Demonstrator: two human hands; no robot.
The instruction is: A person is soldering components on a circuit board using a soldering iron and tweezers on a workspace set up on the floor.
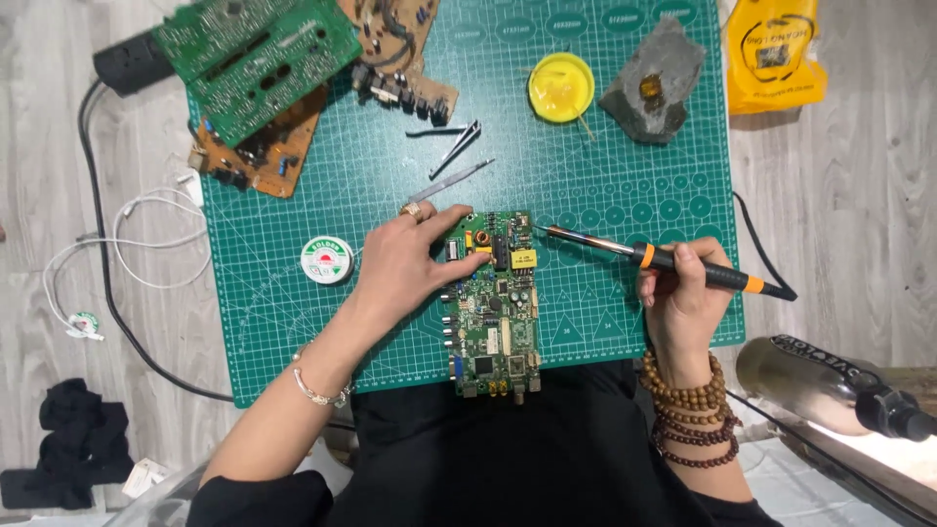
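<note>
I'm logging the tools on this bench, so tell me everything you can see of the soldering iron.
The soldering iron is a slim pen-shaped tool with a black grip, orange bands and a thin metal tip. It lies nearly level, tilted slightly, above the green mat. The right hand holds it by the grip. Its tip points left, at the upper right corner of the circuit board, which the left hand steadies. A dark cord leaves its rear end.

Left hand (410, 259) flat, palm down, fingers spread, right hand (678, 293) curled in a pen grip
</note>
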